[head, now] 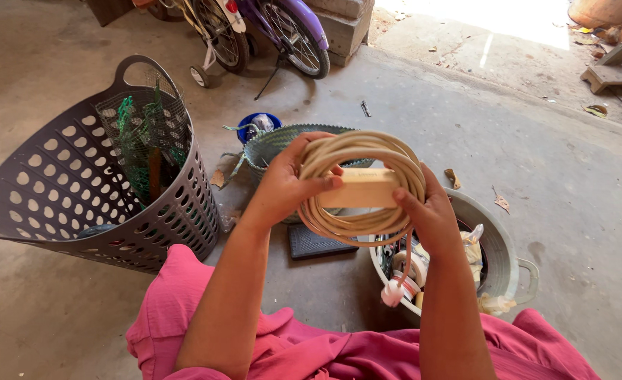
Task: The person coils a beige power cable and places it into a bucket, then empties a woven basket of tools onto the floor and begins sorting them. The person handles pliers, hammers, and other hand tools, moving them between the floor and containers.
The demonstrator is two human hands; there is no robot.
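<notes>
My one camera sits on my head and looks steeply down and forward, close over my left hand (283, 184) and right hand (430, 214) and my pink lap (311, 348), taking in the concrete floor (466, 134) out to the bicycle wheels (304, 39) at the top edge.

Bicycles (269, 32) cut off at top edge, metal basin (508, 264) contents half hidden behind right hand (430, 214), basket (93, 183) corner clipped at left edge
</notes>
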